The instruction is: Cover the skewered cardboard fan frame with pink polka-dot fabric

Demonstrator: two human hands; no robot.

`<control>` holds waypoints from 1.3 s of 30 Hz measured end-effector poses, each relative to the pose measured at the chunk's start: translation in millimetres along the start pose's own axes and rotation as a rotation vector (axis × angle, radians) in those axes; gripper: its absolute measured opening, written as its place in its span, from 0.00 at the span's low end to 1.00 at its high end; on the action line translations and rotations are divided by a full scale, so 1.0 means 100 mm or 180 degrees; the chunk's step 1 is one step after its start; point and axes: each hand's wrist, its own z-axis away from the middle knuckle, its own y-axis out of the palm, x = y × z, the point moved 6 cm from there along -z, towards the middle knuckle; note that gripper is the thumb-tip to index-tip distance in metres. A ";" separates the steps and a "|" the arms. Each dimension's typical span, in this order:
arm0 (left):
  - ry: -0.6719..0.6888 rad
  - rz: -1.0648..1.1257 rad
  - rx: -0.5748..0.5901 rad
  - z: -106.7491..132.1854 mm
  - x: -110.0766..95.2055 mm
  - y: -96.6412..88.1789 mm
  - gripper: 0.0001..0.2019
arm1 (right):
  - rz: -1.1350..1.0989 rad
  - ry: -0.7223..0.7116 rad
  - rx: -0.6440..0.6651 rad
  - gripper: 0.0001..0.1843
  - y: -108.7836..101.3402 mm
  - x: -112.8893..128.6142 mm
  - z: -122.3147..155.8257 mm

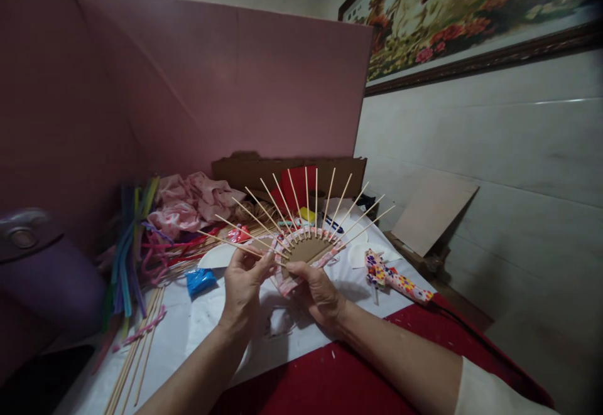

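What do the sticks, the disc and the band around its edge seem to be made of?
Sticks: pale, thin, straight, matte, likely bamboo or wood. Disc: flat brown matte, probably cardboard. Band: pink, patterned, soft-looking; fabric or paper strip, hard to tell.

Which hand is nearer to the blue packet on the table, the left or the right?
Left. The left hand is just right of the blue packet; the right hand is farther right. Both hold the skewer frame.

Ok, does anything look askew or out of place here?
Nothing damaged or spilled. The fanned sticks spread fairly evenly from the cardboard disc, held by left hand and right hand. Loose sticks lie slanted on the table, left side.
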 end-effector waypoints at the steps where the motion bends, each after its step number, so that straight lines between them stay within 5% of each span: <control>1: 0.0014 -0.0008 -0.0004 0.00 0.00 0.00 0.16 | 0.0014 0.0002 -0.0017 0.05 0.01 0.00 0.00; 39: 0.0119 -0.0023 -0.0165 0.02 0.05 -0.02 0.15 | 0.0224 -0.0289 -0.0133 0.03 -0.01 0.00 -0.01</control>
